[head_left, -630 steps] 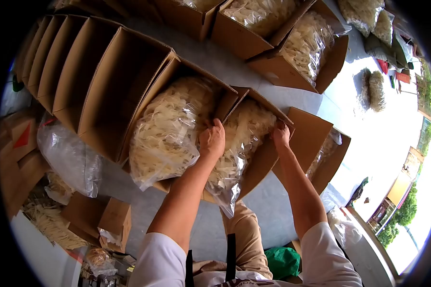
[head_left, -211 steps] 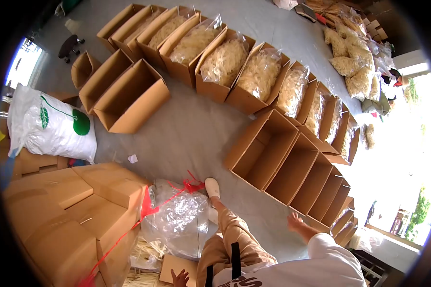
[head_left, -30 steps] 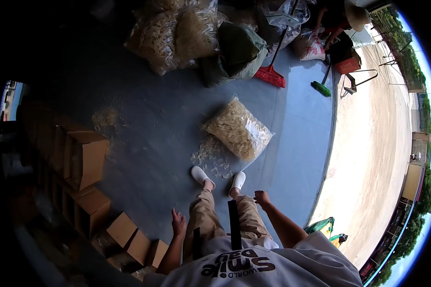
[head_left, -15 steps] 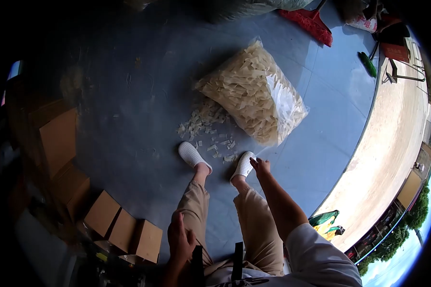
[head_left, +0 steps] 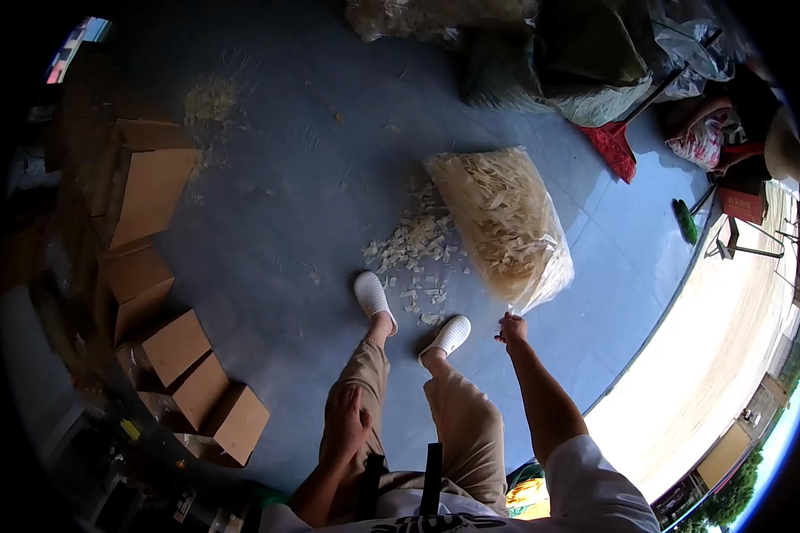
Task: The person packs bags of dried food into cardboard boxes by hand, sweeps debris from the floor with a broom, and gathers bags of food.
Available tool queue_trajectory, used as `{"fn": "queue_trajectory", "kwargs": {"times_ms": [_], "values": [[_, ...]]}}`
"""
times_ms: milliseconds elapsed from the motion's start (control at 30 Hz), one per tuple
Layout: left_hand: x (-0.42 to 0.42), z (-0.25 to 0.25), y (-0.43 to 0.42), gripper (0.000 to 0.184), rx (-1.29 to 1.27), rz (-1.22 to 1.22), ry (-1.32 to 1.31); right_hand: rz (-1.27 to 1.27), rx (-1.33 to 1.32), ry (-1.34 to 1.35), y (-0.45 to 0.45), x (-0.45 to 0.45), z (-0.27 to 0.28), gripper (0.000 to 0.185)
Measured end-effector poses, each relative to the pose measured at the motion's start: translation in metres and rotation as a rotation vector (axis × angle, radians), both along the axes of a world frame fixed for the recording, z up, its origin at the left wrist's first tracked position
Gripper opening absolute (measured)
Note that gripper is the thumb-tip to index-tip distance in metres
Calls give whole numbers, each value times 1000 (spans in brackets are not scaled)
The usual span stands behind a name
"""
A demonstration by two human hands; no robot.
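My right hand (head_left: 511, 329) is closed on the near corner of a clear plastic bag (head_left: 556, 284), which lies on the floor in front of my feet. The bag bulges with cream-coloured flat strips (head_left: 498, 200). Loose strips (head_left: 413, 240) are scattered on the floor along its left side, some close to my shoes. My left hand (head_left: 347, 422) rests by my left thigh, holding nothing, its fingers loosely extended.
Open cardboard boxes (head_left: 173, 346) line the left side. Large sacks (head_left: 560, 71), a red broom (head_left: 612, 149) and a green brush head (head_left: 684, 220) lie farther off. A person (head_left: 747, 133) is at the upper right. More scraps (head_left: 212, 99) lie at the upper left.
My right hand has reached forward and closed on the bag's near corner. The bag now sits more upright in view and appears pulled at that corner. The view has shifted, showing more sacks.
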State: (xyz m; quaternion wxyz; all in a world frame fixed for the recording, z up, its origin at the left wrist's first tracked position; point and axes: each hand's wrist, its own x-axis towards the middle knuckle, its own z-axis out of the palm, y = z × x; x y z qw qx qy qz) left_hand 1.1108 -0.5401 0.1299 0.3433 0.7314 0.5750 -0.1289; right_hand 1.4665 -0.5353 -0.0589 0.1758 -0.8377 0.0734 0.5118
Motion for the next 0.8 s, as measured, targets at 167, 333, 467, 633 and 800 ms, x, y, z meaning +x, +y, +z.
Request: {"fn": "queue_trajectory", "kwargs": {"times_ms": [167, 333, 467, 633, 800], "values": [[3, -1, -42, 64, -313, 213, -57, 524, 302, -171, 99, 29, 155, 27], [-4, 70, -46, 54, -790, 1251, -891, 903, 522, -88, 134, 32, 318, 29], [-16, 104, -60, 48, -551, 1394, -970, 924, 691, 229, 91, -22, 417, 29], [22, 89, -107, 40, -563, 1752, -1746, 798, 666, 538, 71, -73, 448, 27], [48, 25, -127, 36, -660, 1267, -2596, 1066, 500, 762, 40, -133, 473, 31]]}}
